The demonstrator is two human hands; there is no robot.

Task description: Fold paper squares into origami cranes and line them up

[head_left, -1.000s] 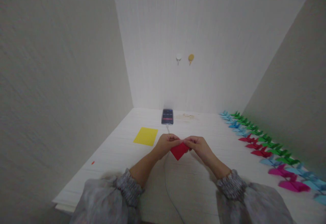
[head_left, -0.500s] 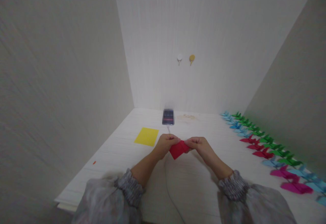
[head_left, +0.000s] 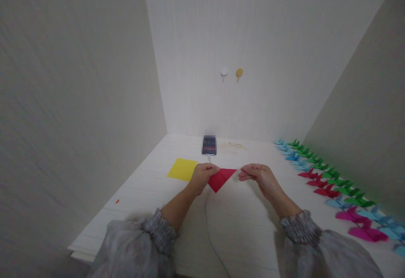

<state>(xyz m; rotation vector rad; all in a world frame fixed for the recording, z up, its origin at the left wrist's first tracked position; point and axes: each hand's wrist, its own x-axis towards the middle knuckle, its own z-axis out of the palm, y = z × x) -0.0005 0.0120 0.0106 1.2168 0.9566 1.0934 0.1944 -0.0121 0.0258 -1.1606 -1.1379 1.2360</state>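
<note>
A red sheet of origami paper (head_left: 220, 179), folded to a triangle with one corner pointing down toward me, is held above the table. My left hand (head_left: 202, 176) pinches its left end between thumb and fingers, hiding that corner. Just off the paper's right tip is my right hand (head_left: 257, 176), its fingers stretched out and holding nothing; a small gap separates it from the tip. Behind my left hand lies a flat yellow paper square (head_left: 182, 169), partly covered by that hand.
Rows of folded paper figures (head_left: 329, 190) in blue, green, red and pink line the right side. A phone (head_left: 209, 145) leans at the back wall, its cable (head_left: 209, 231) running toward me. An orange scrap (head_left: 117, 201) lies left. Two hooks (head_left: 239, 72) hang on the wall.
My right hand has let go of the red paper and moved right. The paper has opened from a smaller folded shape into a wider triangle, still in my left hand.
</note>
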